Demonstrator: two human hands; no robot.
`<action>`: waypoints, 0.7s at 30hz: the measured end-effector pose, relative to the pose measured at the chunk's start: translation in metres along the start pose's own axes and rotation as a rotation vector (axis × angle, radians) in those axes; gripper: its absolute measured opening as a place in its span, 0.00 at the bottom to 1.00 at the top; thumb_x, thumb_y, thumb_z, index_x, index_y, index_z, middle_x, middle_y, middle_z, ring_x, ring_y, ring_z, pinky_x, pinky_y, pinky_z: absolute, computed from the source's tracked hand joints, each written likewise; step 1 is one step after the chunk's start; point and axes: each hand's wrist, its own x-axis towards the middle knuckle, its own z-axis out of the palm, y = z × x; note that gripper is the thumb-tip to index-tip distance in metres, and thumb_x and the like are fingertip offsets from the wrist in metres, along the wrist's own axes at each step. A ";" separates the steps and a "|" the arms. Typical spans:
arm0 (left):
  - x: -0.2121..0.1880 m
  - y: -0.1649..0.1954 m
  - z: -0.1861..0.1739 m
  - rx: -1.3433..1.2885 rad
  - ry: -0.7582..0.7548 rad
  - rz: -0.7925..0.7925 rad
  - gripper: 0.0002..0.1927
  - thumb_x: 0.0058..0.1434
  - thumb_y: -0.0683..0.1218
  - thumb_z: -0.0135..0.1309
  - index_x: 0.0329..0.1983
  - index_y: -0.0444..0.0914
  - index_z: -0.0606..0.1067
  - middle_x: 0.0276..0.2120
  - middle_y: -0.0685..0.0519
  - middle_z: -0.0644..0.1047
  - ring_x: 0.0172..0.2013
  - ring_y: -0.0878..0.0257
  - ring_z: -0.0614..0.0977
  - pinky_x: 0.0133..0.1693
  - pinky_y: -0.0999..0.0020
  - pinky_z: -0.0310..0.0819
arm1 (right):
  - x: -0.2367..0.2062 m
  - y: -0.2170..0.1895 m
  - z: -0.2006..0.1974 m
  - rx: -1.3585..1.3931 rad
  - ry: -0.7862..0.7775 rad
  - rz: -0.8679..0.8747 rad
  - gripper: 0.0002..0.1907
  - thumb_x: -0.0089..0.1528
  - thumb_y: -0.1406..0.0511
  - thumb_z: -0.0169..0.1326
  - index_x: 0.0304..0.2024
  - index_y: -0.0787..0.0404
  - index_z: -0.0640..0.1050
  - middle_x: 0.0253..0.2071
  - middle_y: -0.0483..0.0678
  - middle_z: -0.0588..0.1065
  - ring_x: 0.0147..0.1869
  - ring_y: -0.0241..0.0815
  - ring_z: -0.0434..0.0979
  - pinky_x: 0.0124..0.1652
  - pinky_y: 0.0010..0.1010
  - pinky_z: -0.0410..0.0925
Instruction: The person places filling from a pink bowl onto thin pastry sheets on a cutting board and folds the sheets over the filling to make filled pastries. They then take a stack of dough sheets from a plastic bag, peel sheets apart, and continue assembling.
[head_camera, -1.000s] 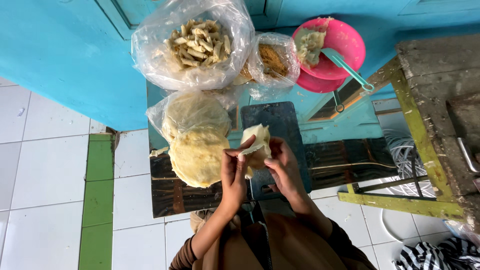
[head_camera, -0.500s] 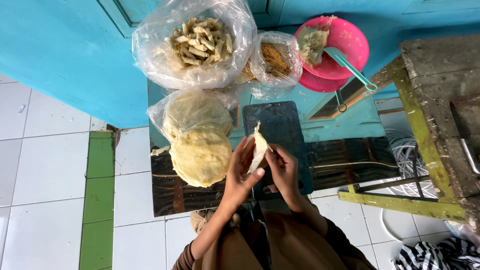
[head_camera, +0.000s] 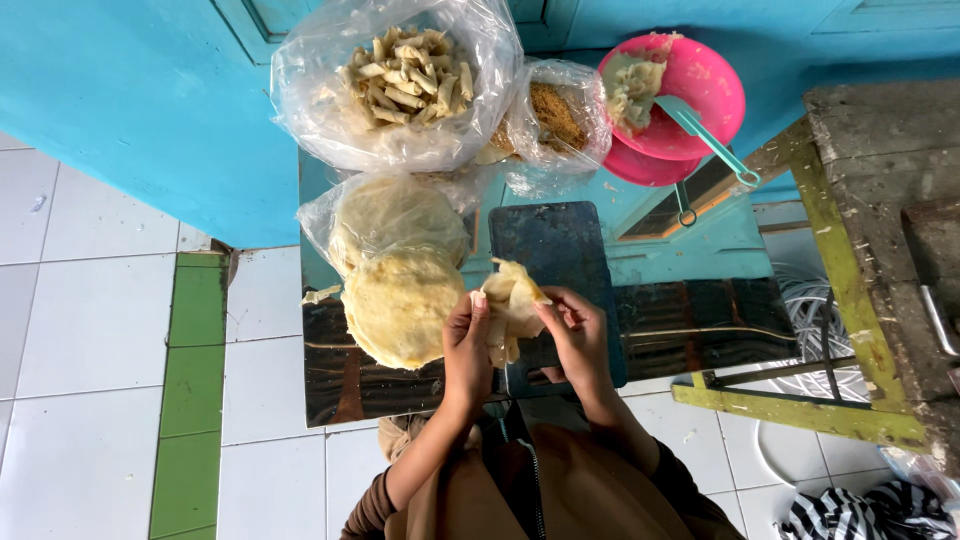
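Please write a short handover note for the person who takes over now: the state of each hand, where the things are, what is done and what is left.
Left hand: pinches the left edge of a thin pale-yellow round wrapper sheet, held above the dark blue cutting board.
Right hand: grips the sheet's right side; the sheet is crumpled, partly folded.
Stack of flat yellow wrappers: left of the hands, on the shiny tabletop.
Done: a clear plastic bag of rolled pale sticks sits at the back.
Left: the sheet in hand is not rolled; the stack remains. Pink plastic bowl of filling with a teal spoon: back right.
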 end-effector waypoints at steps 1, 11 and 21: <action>0.000 0.003 0.003 -0.084 0.013 0.001 0.16 0.76 0.49 0.45 0.48 0.33 0.77 0.36 0.55 0.80 0.34 0.71 0.78 0.37 0.72 0.73 | 0.001 0.004 -0.002 0.130 0.000 0.096 0.11 0.68 0.67 0.56 0.49 0.69 0.81 0.39 0.46 0.80 0.40 0.29 0.80 0.40 0.20 0.75; 0.003 0.030 0.019 -0.473 0.088 -0.043 0.17 0.74 0.49 0.43 0.55 0.34 0.74 0.48 0.51 0.80 0.47 0.64 0.81 0.51 0.67 0.77 | -0.001 0.024 0.000 0.583 0.023 0.185 0.08 0.67 0.69 0.57 0.45 0.69 0.80 0.39 0.50 0.80 0.40 0.34 0.82 0.40 0.26 0.76; -0.004 0.018 0.012 -0.286 -0.085 0.010 0.16 0.78 0.50 0.44 0.53 0.32 0.74 0.43 0.47 0.82 0.43 0.62 0.83 0.45 0.66 0.77 | 0.002 0.023 -0.010 0.788 -0.024 0.344 0.19 0.68 0.60 0.53 0.53 0.69 0.74 0.43 0.52 0.80 0.41 0.38 0.83 0.39 0.27 0.77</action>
